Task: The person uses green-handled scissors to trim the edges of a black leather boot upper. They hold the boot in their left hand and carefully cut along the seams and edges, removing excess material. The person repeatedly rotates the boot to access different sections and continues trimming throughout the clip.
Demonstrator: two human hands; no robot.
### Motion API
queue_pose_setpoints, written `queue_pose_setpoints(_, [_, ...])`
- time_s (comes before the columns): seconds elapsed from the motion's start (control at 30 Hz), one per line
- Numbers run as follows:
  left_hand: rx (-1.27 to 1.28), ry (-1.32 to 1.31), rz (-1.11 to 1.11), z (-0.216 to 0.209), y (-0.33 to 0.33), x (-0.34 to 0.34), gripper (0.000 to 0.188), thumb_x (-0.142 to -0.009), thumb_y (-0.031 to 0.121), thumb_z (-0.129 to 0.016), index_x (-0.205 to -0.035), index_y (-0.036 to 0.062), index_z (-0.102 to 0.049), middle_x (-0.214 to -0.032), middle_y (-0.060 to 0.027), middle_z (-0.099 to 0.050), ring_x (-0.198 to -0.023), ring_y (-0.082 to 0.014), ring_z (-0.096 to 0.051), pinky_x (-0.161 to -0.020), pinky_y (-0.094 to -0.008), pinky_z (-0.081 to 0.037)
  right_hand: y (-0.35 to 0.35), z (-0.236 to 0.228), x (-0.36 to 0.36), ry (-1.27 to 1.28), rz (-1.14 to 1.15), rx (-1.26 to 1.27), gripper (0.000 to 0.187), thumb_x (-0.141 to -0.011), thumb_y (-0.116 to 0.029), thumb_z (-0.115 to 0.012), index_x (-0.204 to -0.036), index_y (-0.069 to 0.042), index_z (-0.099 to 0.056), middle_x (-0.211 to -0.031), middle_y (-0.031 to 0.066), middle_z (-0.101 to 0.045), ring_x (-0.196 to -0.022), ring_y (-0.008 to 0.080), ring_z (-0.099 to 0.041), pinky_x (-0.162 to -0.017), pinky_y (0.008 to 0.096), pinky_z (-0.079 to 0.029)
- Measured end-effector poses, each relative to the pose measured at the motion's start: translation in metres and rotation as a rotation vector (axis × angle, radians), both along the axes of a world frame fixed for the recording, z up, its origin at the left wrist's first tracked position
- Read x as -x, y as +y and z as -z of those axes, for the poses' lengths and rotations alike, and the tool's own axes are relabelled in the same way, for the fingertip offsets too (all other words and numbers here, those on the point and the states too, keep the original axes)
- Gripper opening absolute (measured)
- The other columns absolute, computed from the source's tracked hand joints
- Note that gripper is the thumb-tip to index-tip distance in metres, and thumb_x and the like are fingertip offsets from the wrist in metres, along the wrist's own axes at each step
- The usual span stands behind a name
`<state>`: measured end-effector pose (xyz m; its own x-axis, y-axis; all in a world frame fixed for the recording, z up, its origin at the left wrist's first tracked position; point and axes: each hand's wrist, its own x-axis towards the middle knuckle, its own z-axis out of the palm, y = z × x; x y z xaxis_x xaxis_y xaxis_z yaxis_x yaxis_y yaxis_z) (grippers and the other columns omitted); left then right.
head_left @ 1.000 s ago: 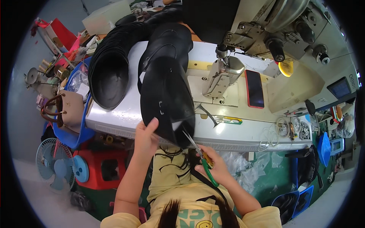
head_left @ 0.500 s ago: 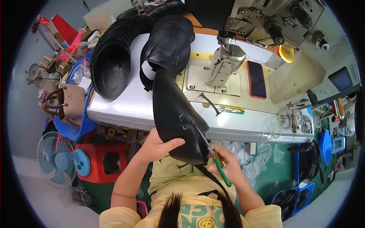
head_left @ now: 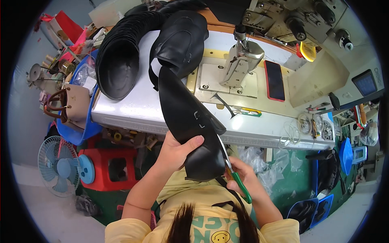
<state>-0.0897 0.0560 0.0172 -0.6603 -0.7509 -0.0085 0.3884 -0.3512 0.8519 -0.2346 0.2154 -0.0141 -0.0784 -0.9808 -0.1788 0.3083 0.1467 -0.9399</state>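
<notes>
A long black leather piece [head_left: 182, 107] runs from the table down toward my lap, with small pale marks on its lower part. My left hand [head_left: 175, 152] grips its lower left edge, thumb on top and fingers hidden beneath. My right hand [head_left: 252, 181] is closed around scissors with green and yellow handles [head_left: 242, 187]. The blades [head_left: 223, 150] point up along the right edge of the leather; whether they are cutting into it I cannot tell. The leather's upper end meets more black leather pieces [head_left: 182, 36] on the table.
A post-bed sewing machine [head_left: 243, 60] stands at the back right, with a phone [head_left: 274, 80] beside it. Spare snips [head_left: 248, 111] and thread bobbins [head_left: 304, 125] lie near the table edge. Stacked black leather [head_left: 118, 73], a handbag [head_left: 77, 103] and a fan [head_left: 60, 166] are at left.
The lower part of the leather has swung a little to the right and lies flatter. Both hands and the scissors have shifted slightly right with it.
</notes>
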Motion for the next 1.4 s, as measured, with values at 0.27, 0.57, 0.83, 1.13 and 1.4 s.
queue_pose_setpoints(0.27, [0.004,-0.031,-0.033,0.005,0.007,0.007,0.018,-0.083,0.001,-0.059,-0.1,-0.0019,-0.058,-0.095,-0.0046,-0.062,-0.083,-0.0102,-0.058,-0.074,-0.0246,-0.048,0.007,0.001,-0.008,-0.039,0.13,-0.006,0.06,-0.07,-0.015,-0.076,-0.121,0.0,-0.048,-0.097,0.0007,-0.048,-0.084,0.0102,-0.045,-0.077,0.0234,-0.039])
queue_pose_setpoints(0.57, [0.047,-0.108,-0.037,0.005,0.015,0.003,0.018,-0.083,0.003,-0.06,-0.1,-0.001,-0.059,-0.094,-0.0037,-0.063,-0.082,-0.0094,-0.057,-0.074,-0.024,-0.048,0.016,0.006,-0.002,0.121,0.128,-0.004,0.057,-0.068,-0.011,-0.077,-0.118,0.001,-0.053,-0.096,0.0015,-0.05,-0.08,0.0082,-0.046,-0.071,0.0225,-0.041])
queue_pose_setpoints(0.83, [0.03,-0.113,-0.015,0.0,0.023,0.005,0.022,-0.082,0.002,-0.061,-0.103,-0.0007,-0.057,-0.095,-0.0052,-0.062,-0.083,-0.011,-0.058,-0.074,-0.0256,-0.048,0.014,-0.003,0.002,0.139,0.119,0.045,0.061,-0.068,-0.021,-0.078,-0.118,0.002,-0.051,-0.092,0.0009,-0.048,-0.076,0.0087,-0.044,-0.068,0.0199,-0.037])
queue_pose_setpoints(1.13, [0.032,-0.089,-0.006,0.007,0.03,0.01,0.019,-0.084,0.006,-0.059,-0.102,-0.0012,-0.058,-0.094,-0.0034,-0.062,-0.082,-0.0092,-0.057,-0.073,-0.0235,-0.047,0.021,0.005,-0.002,0.148,0.187,0.086,0.053,-0.07,-0.014,-0.076,-0.115,0.003,-0.054,-0.086,0.0001,-0.05,-0.073,0.0068,-0.045,-0.062,0.0193,-0.036])
queue_pose_setpoints(1.4, [-0.002,-0.095,0.068,0.001,0.034,0.003,0.028,-0.083,0.004,-0.059,-0.109,-0.0003,-0.051,-0.1,-0.0046,-0.059,-0.089,-0.0114,-0.056,-0.078,-0.0257,-0.046,0.029,0.011,0.001,0.366,0.192,0.131,0.054,-0.068,-0.026,-0.078,-0.111,0.001,-0.058,-0.073,0.0014,-0.051,-0.063,0.009,-0.045,-0.054,0.0222,-0.036])
